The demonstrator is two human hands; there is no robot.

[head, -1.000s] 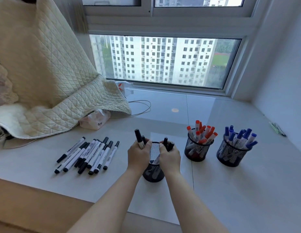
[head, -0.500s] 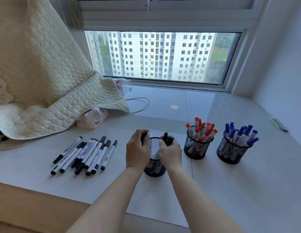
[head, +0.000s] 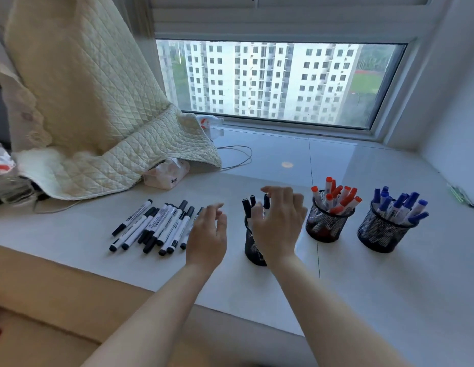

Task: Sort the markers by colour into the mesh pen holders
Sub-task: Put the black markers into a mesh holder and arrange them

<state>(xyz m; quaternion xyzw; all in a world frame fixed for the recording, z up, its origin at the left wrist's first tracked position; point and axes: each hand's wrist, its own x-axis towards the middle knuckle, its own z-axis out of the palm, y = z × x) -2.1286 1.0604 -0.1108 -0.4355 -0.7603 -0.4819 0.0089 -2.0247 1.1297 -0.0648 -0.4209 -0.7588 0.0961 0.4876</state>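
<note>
Three black mesh holders stand in a row on the white sill. The left holder (head: 250, 247) has a few black-capped markers (head: 247, 205) sticking up in it. The middle holder (head: 326, 226) is full of red markers (head: 336, 197), and the right holder (head: 381, 234) is full of blue markers (head: 400, 205). Several black markers (head: 156, 225) lie side by side on the sill to the left. My left hand (head: 206, 234) hovers open between the loose markers and the left holder, holding nothing. My right hand (head: 278, 223) hangs open over the left holder, fingers spread, hiding much of it.
A quilted cream blanket (head: 98, 115) drapes over the left side, with a tissue pack (head: 167, 174) and a thin cable (head: 238, 154) beside it. A window (head: 278, 80) lies behind, a white wall on the right. The sill's front edge drops to a wooden ledge (head: 58, 295).
Both hands have let go of the markers they were lowering into the left holder. The left hand has drawn away leftward, the right has lifted with fingers spread. The markers now stand in the holder.
</note>
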